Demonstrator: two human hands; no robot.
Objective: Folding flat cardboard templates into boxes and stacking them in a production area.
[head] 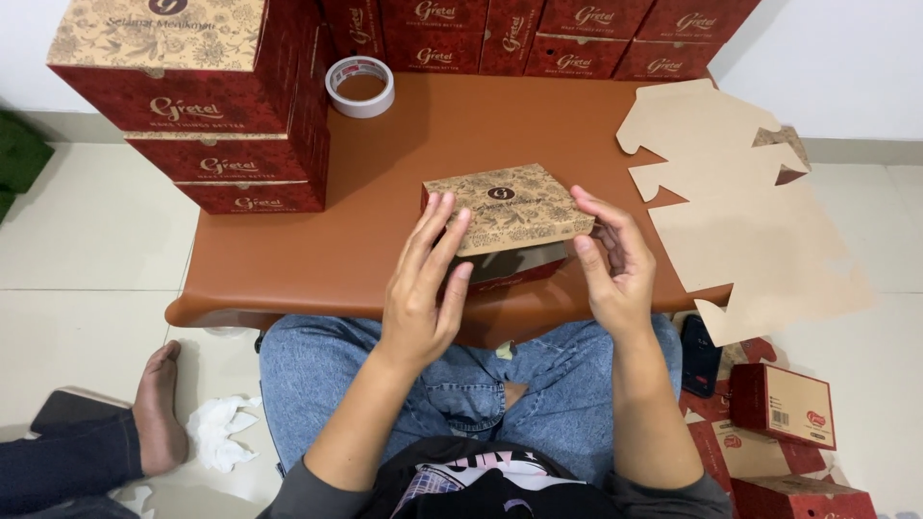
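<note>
A small cardboard box (510,207) with a tan patterned lid and dark red sides sits on the brown table (288,259), its front flap partly open. My left hand (423,284) lies flat against the box's left side, fingers stretched over the lid. At the box's right end, my right hand (611,259) curls its fingers around the corner. Both hands hold the box between them.
Stacked red boxes (207,106) stand at the back left, and a row of them lines the far edge (538,34). A tape roll (361,86) lies nearby. Flat unfolded cardboard blanks (750,221) overhang the right. Another person's foot (159,408) rests on the floor left.
</note>
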